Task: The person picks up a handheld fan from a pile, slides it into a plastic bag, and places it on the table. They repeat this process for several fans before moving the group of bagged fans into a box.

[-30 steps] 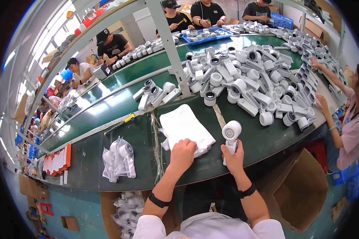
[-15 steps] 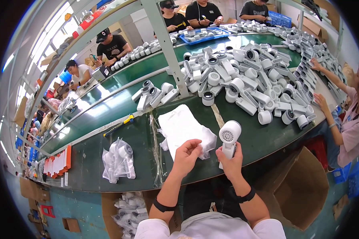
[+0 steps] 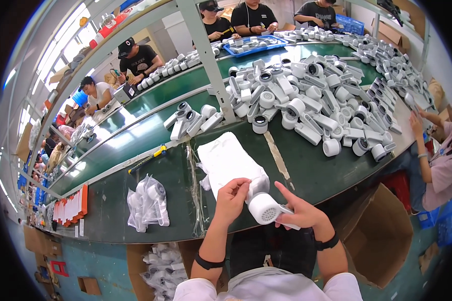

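Observation:
A white handheld fan (image 3: 264, 208) with a round grilled head lies tilted in my right hand (image 3: 306, 210), the thumb over its handle and the index finger stretched out. My left hand (image 3: 232, 201) is closed, its thumb and fingers pinching the edge of a clear plastic bag (image 3: 258, 184) just beside the fan head. Beneath and beyond that bag lies a stack of white plastic bags (image 3: 225, 156) on the dark green table. Whether the fan head touches the bag's mouth I cannot tell.
A large heap of white fans (image 3: 306, 95) covers the far right of the table (image 3: 181, 210). Bagged fans (image 3: 148, 204), a yellow-and-black tool (image 3: 148, 158) and orange-edged cards (image 3: 71, 206) lie left. Cardboard boxes (image 3: 379, 236) stand below. Co-workers sit across and at right.
My right hand has tipped the fan down and toward me, its head now beside my left hand. The left hand has drawn up a bag's edge. The co-worker at right has pulled their hands back.

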A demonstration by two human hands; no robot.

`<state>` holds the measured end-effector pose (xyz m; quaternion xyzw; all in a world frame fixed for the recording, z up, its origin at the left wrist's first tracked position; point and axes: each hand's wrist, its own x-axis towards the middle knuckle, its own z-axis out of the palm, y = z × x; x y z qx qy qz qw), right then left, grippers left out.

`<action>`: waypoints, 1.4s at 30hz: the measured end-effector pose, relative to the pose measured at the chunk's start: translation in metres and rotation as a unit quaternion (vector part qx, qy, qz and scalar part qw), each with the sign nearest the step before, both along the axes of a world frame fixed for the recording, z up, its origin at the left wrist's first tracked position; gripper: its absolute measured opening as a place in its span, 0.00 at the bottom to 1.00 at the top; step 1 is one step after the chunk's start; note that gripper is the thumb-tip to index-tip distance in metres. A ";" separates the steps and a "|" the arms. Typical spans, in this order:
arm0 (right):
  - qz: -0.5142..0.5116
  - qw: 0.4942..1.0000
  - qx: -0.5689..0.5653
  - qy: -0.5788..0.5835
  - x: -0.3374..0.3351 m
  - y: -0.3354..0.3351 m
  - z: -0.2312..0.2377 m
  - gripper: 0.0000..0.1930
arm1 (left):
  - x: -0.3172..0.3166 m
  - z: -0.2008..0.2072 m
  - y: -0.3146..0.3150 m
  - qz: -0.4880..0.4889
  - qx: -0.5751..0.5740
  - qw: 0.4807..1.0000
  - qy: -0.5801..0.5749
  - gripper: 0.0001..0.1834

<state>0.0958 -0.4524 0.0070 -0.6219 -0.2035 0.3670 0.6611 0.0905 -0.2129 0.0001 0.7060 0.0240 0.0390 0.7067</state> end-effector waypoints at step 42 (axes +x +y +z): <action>-0.474 0.829 -0.053 -0.290 0.005 0.094 -0.013 0.07 | -0.044 -0.013 -0.014 -0.059 -0.325 0.939 0.094 0.26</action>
